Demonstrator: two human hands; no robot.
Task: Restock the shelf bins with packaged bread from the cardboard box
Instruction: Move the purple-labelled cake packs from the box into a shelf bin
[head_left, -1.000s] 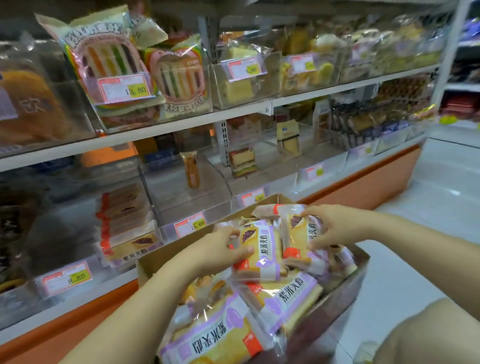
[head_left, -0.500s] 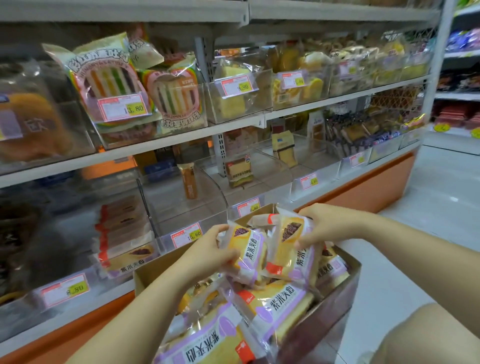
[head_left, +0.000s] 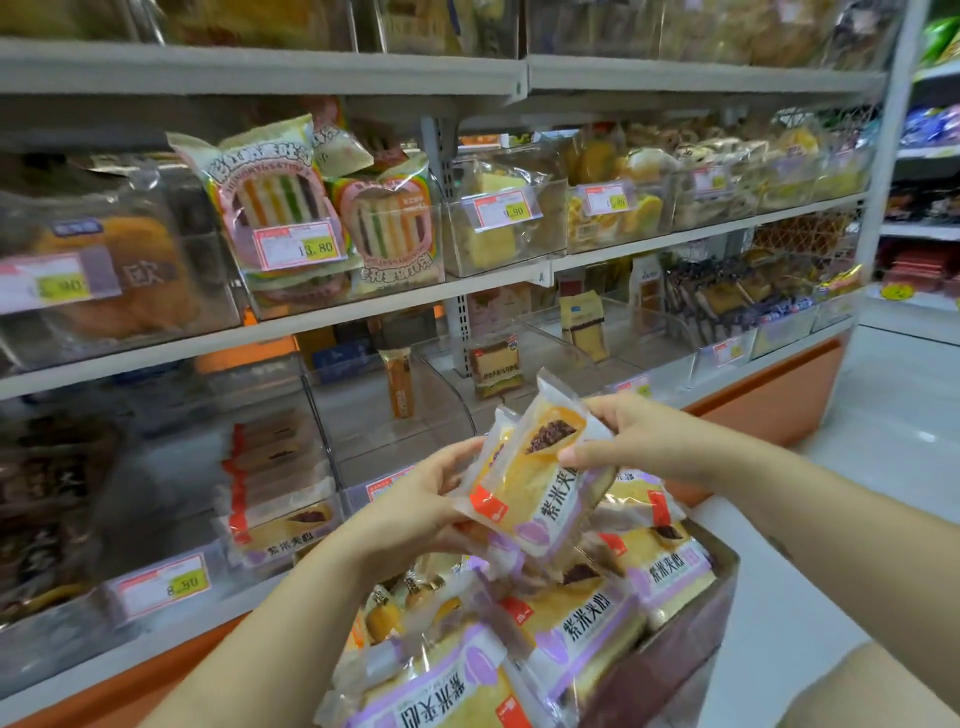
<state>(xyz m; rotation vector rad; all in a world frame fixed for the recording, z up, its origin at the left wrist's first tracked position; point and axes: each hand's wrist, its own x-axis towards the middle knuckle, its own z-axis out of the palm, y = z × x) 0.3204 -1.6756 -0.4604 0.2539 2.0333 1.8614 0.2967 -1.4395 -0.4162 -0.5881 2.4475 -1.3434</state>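
Observation:
Both hands hold a small stack of bread packs (head_left: 540, 483), yellow with purple trim and a red corner, lifted above the cardboard box (head_left: 691, 623). My left hand (head_left: 421, 514) grips the stack's lower left side. My right hand (head_left: 639, 441) pinches its upper right edge. More of the same packs (head_left: 582, 623) fill the box. A clear shelf bin (head_left: 280, 499) at lower left holds a stack of matching packs. The bin beside it (head_left: 395, 415) holds one upright pack.
Three shelf levels of clear bins with price tags hold other breads: striped sandwich packs (head_left: 280, 202), cake slices (head_left: 493, 223), a round loaf (head_left: 114, 270). An orange shelf base (head_left: 779, 384) runs along the floor. A pale aisle floor (head_left: 893, 426) lies to the right.
Both hands have raised the packs out of the box and brought them together into one stack, moving up toward the shelf. The camera view has tilted upward.

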